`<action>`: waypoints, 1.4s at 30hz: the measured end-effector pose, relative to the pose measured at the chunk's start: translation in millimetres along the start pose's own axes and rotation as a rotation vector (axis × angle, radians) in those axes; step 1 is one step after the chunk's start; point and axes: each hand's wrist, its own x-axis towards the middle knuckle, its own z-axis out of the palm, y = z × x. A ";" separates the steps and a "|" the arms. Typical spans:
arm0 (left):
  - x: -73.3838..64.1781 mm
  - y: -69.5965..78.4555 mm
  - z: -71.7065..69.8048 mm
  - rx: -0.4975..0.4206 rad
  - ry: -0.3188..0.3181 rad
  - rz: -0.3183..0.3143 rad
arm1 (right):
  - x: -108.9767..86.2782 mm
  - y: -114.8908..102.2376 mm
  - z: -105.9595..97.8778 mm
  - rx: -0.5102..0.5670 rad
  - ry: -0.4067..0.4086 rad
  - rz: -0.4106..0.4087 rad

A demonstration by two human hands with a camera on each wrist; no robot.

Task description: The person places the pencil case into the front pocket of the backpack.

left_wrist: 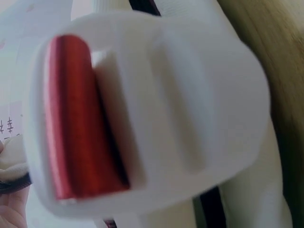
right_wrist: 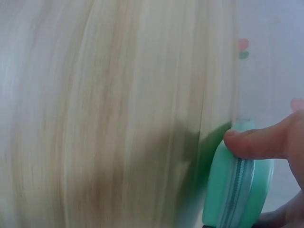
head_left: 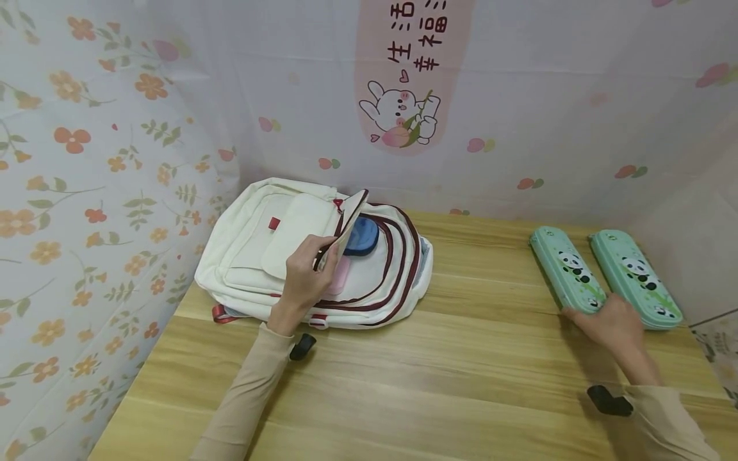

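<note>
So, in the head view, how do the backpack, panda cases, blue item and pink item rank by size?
1. Backpack
2. Left panda case and right panda case: too alike to rank
3. Blue item
4. Pink item
The last two are ranked by visible parts only.

On the wooden table [head_left: 432, 390], a white backpack [head_left: 300, 234] lies at the left side, with one pocket open. The left hand [head_left: 308, 266] holds up the edge of its flap [head_left: 350, 214]. Inside there are a blue case [head_left: 363, 237] and a pink object [head_left: 340, 276]. At the right, the right hand [head_left: 614, 323] grips the near end of one green pencil case [head_left: 567, 269]; another green pencil case [head_left: 637, 278] lies just beside it.
</note>
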 end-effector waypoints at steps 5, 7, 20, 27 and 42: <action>0.6 0.8 1.3 -0.003 -0.003 -0.012 | -5.0 -14.0 2.9 0.042 0.070 -0.041; 0.6 0.6 1.9 -0.001 -0.005 -0.012 | -6.7 -23.9 2.3 0.061 0.073 -0.062; 3.0 -1.8 0.3 0.010 0.004 0.010 | -14.1 -100.5 1.9 0.150 -0.029 -0.293; 3.0 -1.5 0.6 0.004 0.011 -0.011 | -15.7 -133.7 6.1 0.198 -0.071 -0.432; 8.4 -2.0 -4.2 0.023 0.022 -0.007 | -4.2 -188.0 34.0 0.285 -0.164 -0.692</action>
